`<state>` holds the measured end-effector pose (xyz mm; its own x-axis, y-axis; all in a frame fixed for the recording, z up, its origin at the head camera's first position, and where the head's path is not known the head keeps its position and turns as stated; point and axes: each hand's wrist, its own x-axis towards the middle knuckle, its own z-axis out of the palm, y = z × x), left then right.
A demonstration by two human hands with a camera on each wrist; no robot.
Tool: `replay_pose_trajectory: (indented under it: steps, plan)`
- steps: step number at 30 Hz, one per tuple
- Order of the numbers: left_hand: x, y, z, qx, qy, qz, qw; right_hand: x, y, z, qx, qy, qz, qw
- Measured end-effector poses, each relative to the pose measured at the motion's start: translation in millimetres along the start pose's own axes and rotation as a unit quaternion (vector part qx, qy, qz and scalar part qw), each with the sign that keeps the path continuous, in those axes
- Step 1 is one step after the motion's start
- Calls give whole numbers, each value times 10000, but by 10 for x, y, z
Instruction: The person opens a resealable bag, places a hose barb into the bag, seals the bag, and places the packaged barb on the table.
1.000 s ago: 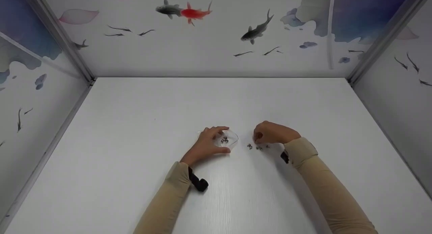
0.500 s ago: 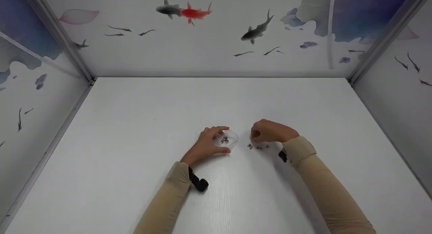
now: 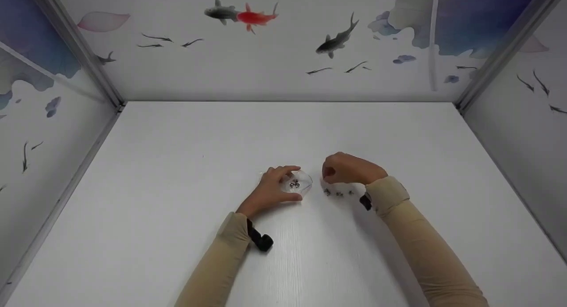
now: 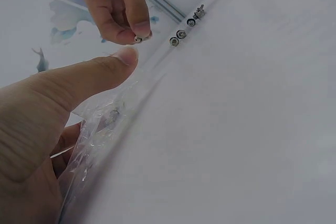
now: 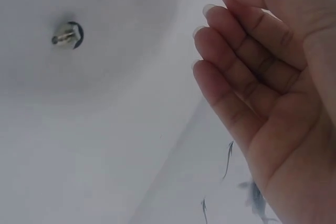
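Note:
My left hand (image 3: 270,186) rests at the middle of the white table and holds a clear plastic bag (image 3: 307,182), thumb and fingers spreading its mouth. Several small silvery screws (image 3: 295,183) lie inside the bag. In the left wrist view the crinkled plastic bag (image 4: 97,140) sits below my left thumb. To the right, my right hand (image 3: 352,169) is raised above the table, and its thumb and index finger pinch a small metal screw (image 4: 140,39). The right wrist view hides that screw behind the fingertips.
Several loose screws (image 3: 339,194) lie in a short row on the table just below my right hand; one screw (image 5: 67,35) shows a dark ring. Printed panels (image 3: 283,76) wall the white table (image 3: 199,254) at the back and both sides.
My right hand has risen from the loose screws and moved left toward the bag, with a screw in its fingertips. The left hand and the bag have stayed in place.

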<state>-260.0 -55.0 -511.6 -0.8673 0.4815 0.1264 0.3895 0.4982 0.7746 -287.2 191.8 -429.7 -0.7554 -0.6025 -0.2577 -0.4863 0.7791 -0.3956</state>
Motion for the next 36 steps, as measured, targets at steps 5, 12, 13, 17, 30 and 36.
replay_pose_trajectory:
  steps: [5, 12, 13, 17, 30, 36]
  plan:
    - [-3, 0, -2, 13, -33, -36, 10000, 15, -70, -28, -68, 116, -254, 9996]
    - [-6, -11, 0, -14, -30, -19, 10000, 67, -146, -32, -158, 253, -521, 9982]
    - [-8, -9, -1, -20, -29, -14, 10000, 77, -155, -30, -175, 257, -528, 9981]
    - [-15, -1, -5, -67, -38, 2, 10000, 120, -195, -22, -158, 245, -481, 9984]
    - [-5, -15, 8, -149, -120, -43, 9998, 178, -268, -6, 11, 241, -673, 9974]
    - [-6, -19, 7, -87, -91, -19, 9999, 188, -295, 3, -77, 254, -795, 9965]
